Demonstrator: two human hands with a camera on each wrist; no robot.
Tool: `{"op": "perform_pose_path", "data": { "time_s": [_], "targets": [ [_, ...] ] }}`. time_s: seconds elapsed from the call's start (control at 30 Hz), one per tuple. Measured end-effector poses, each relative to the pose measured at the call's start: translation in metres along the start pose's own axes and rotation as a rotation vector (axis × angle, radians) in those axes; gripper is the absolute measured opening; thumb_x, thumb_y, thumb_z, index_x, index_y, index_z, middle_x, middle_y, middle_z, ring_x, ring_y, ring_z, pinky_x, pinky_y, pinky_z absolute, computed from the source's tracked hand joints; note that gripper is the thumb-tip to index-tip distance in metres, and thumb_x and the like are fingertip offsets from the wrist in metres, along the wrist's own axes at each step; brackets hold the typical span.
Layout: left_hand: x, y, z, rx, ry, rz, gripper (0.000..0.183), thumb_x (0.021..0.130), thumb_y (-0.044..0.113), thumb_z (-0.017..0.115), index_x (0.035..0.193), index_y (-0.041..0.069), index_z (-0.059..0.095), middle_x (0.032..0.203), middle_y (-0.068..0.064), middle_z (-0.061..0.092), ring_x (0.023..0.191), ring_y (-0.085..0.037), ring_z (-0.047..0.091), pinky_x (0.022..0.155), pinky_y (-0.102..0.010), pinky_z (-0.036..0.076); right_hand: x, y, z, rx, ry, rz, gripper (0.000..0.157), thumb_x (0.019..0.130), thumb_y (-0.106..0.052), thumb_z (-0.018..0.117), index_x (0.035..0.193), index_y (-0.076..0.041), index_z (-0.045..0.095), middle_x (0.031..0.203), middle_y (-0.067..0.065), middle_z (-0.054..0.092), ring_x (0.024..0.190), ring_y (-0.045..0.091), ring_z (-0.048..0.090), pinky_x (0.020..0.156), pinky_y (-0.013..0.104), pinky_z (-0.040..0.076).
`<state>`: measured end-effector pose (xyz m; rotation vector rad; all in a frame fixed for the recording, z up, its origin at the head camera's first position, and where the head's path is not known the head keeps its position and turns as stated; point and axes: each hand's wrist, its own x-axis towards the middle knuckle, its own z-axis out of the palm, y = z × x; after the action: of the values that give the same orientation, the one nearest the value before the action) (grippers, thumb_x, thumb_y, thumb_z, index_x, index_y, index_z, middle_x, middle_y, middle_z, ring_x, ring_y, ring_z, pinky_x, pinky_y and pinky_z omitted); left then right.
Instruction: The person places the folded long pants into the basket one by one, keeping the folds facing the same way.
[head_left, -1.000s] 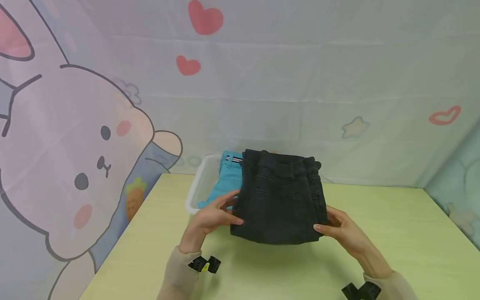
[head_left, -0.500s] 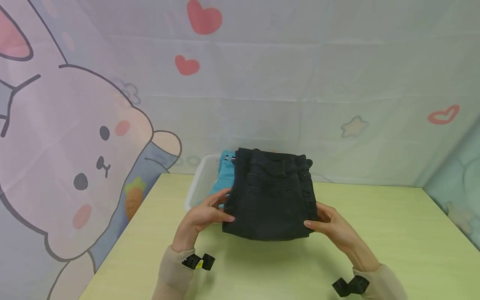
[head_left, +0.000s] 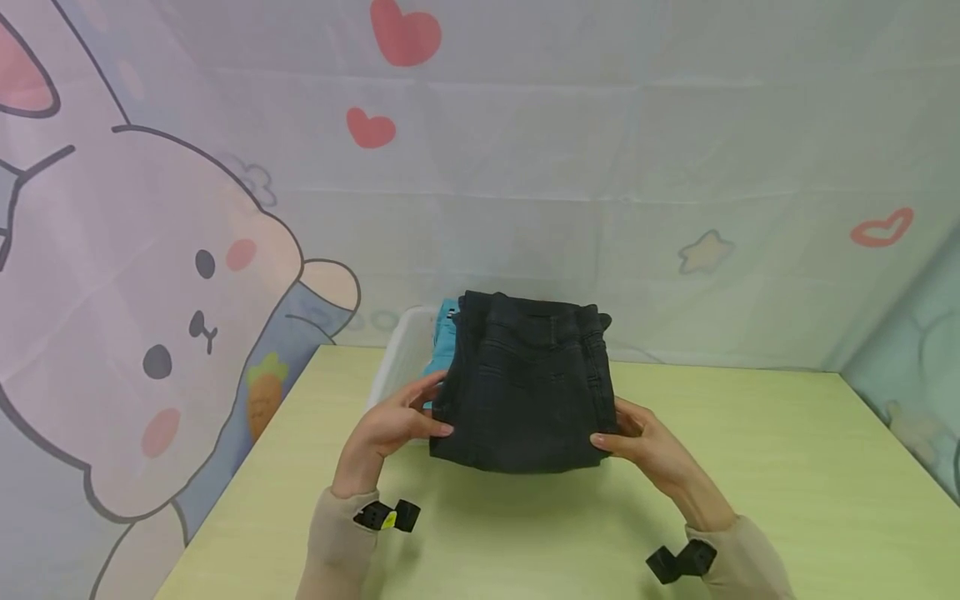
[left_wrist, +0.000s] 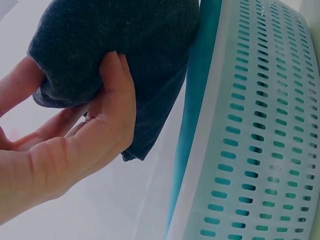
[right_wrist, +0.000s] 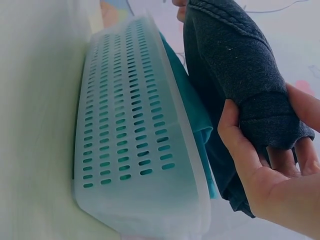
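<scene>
A folded pair of dark jeans is held up between both hands, a back pocket facing the head camera. My left hand pinches its lower left edge, thumb in front and fingers behind. At the lower right edge my right hand grips the fabric the same way. Behind and below the jeans stands a white plastic basket with slotted sides, mostly hidden in the head view. Light blue trousers lie in it, and part of them shows over the rim in the right wrist view.
The basket stands on a pale yellow-green table, near its back edge. A cloth backdrop with a rabbit, hearts and a star hangs behind the table. Small black cameras sit on both wrists.
Both hands have carried the dark jeans to the left, further over the basket. More of the blue trousers and the basket is now covered in the head view.
</scene>
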<state>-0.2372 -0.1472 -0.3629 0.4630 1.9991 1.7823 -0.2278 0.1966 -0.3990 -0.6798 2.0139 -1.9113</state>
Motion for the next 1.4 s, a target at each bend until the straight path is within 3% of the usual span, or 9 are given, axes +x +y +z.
{"op": "perform_pose_path", "data": {
  "time_s": [0.33,0.6,0.83,0.97,1.1,1.23,1.27,1.3,1.4],
  "targets": [
    [0.000,-0.002,-0.006,0.002,0.029,-0.003,0.078,0.081,-0.010,0.051,0.144,0.005,0.007,0.145,-0.024,0.008,0.129,-0.044,0.024,0.093,-0.034,0.043,0.007,0.001,0.005,0.010,0.006,-0.008,0.057,0.085,-0.008,0.057,0.137,-0.007,0.033,0.115,-0.015,0.057,0.105,0.004,0.054,0.086,0.026,0.046],
    [0.001,-0.003,-0.009,0.004,0.076,-0.033,0.080,0.081,-0.010,0.052,0.144,0.006,0.006,0.147,-0.023,-0.005,0.134,-0.045,-0.004,0.104,-0.053,0.026,0.012,0.003,0.006,0.033,0.010,-0.003,0.056,0.085,-0.006,0.056,0.137,-0.008,0.034,0.113,-0.014,0.057,0.104,0.005,0.055,0.085,0.026,0.047],
    [0.001,-0.005,-0.013,0.022,0.069,-0.035,0.081,0.082,-0.009,0.052,0.144,0.005,0.002,0.148,-0.021,-0.010,0.134,-0.044,-0.008,0.105,-0.054,0.023,0.017,0.003,0.008,0.029,0.010,0.026,0.063,0.085,-0.009,0.058,0.140,-0.003,0.027,0.115,-0.014,0.055,0.105,0.003,0.053,0.089,0.029,0.045],
    [0.001,-0.005,-0.016,0.026,0.070,-0.045,0.081,0.082,-0.007,0.052,0.144,0.006,0.001,0.148,-0.021,-0.011,0.134,-0.045,-0.008,0.105,-0.055,0.023,0.021,0.004,0.008,0.002,0.020,0.053,0.068,0.085,-0.012,0.059,0.141,-0.004,0.023,0.125,-0.003,0.050,0.111,0.008,0.050,0.096,0.040,0.039],
    [0.002,-0.005,-0.019,0.017,0.076,-0.056,0.082,0.083,-0.007,0.052,0.144,0.007,0.001,0.148,-0.021,-0.012,0.134,-0.044,-0.010,0.105,-0.054,0.022,0.026,0.003,0.009,-0.008,0.030,0.081,0.072,0.084,-0.014,0.060,0.142,-0.005,0.019,0.138,0.017,0.036,0.125,0.025,0.038,0.102,0.052,0.030],
    [0.005,-0.004,-0.023,0.004,0.077,-0.063,0.082,0.083,-0.008,0.051,0.145,0.009,0.001,0.148,-0.021,-0.012,0.135,-0.043,-0.005,0.098,-0.047,0.032,0.031,0.000,0.009,-0.005,0.028,0.092,0.074,0.084,-0.015,0.060,0.143,-0.005,0.017,0.142,0.022,0.027,0.130,0.037,0.026,0.103,0.058,0.023],
    [0.005,-0.004,-0.024,0.000,0.079,-0.063,0.082,0.083,-0.009,0.050,0.145,0.009,0.001,0.148,-0.021,-0.011,0.135,-0.043,-0.001,0.095,-0.044,0.034,0.032,0.000,0.009,-0.007,0.030,0.094,0.074,0.084,-0.015,0.060,0.143,-0.005,0.017,0.142,0.023,0.027,0.130,0.038,0.026,0.103,0.058,0.022],
    [0.006,-0.004,-0.024,0.000,0.087,-0.063,0.082,0.082,-0.009,0.050,0.145,0.009,0.001,0.148,-0.021,-0.009,0.132,-0.043,0.015,0.092,-0.041,0.035,0.033,-0.001,0.009,-0.010,0.031,0.095,0.075,0.084,-0.015,0.060,0.143,-0.005,0.016,0.142,0.023,0.027,0.130,0.038,0.026,0.103,0.058,0.022],
    [0.009,-0.005,-0.027,-0.006,0.093,-0.066,0.082,0.082,-0.011,0.049,0.145,0.009,0.000,0.148,-0.021,-0.009,0.128,-0.041,0.024,0.086,-0.036,0.035,0.036,-0.002,0.009,-0.015,0.041,0.102,0.076,0.084,-0.015,0.060,0.143,-0.005,0.015,0.142,0.024,0.027,0.130,0.038,0.027,0.104,0.057,0.023]
  ]
}}
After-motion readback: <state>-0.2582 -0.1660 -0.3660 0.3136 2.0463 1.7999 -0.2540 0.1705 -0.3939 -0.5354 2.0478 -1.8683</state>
